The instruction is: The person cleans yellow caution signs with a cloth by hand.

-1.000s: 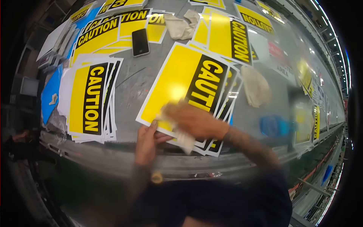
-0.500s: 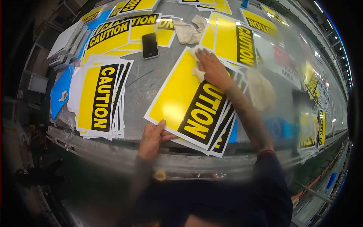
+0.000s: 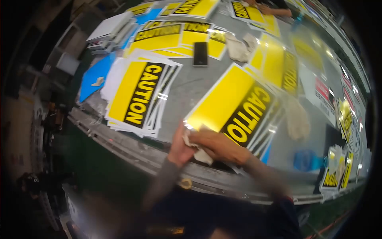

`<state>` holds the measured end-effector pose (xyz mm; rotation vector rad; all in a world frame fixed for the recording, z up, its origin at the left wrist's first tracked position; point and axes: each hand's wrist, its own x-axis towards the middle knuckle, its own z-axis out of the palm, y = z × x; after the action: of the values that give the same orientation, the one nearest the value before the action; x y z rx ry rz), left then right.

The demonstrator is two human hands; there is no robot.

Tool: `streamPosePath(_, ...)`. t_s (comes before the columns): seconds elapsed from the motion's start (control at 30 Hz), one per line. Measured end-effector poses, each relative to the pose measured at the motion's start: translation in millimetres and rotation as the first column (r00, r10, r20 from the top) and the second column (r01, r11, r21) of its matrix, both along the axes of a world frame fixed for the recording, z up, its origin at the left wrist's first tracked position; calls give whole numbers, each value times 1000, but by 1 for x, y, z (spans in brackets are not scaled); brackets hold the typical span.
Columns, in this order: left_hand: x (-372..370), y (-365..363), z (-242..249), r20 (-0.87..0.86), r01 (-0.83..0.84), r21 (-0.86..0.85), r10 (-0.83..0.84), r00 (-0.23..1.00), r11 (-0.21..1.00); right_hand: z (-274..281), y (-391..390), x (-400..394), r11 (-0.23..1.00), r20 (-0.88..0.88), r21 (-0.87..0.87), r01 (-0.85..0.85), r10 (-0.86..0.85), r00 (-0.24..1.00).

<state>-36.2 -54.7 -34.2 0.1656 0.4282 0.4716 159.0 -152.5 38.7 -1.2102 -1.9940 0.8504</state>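
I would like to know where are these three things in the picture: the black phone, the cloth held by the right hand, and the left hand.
Black phone (image 3: 200,53): head view, middle of its screen.
Held cloth (image 3: 203,157): head view, lower loose end.
Left hand (image 3: 181,149): head view, middle.

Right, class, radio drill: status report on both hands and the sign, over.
Left hand at near corner of top sign. Right hand there too, holding cloth. Phone lies apart, not in the way.

Black bands on the near yellow sign (image 3: 218,97), the top sign of the left stack (image 3: 128,89) and the upper-left sign (image 3: 157,43) read "CAUTION". Partly covered signs behind show "TION" (image 3: 192,39) and "ON" (image 3: 215,48). Lettering on the red-and-white sign (image 3: 321,91) is too blurred to read fully.
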Motion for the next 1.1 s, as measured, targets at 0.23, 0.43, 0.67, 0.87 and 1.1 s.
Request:
streamPosePath(0.23,-65,25,77,-376,-256,500,473,797,828,9,-94,63,870,-327,-365,332,-453,829)
streamPosePath(0.43,-219,145,41,-461,-152,702,608,647,695,15,-118,110,558,-504,-459,691,-804,314)
streamPosePath(0.67,-251,191,44,-558,799,305,777,-291,519,3,-91,140,635,106,228,738,-770,629)
streamPosePath(0.87,-129,105,113,-519,576,733,845,132,361,-18,-76,122,741,576,245,626,-630,520)
streamPosePath(1.1,34,27,83,-692,851,525,578,432,-7,-19,-78,125,727,558,251,639,-648,518)
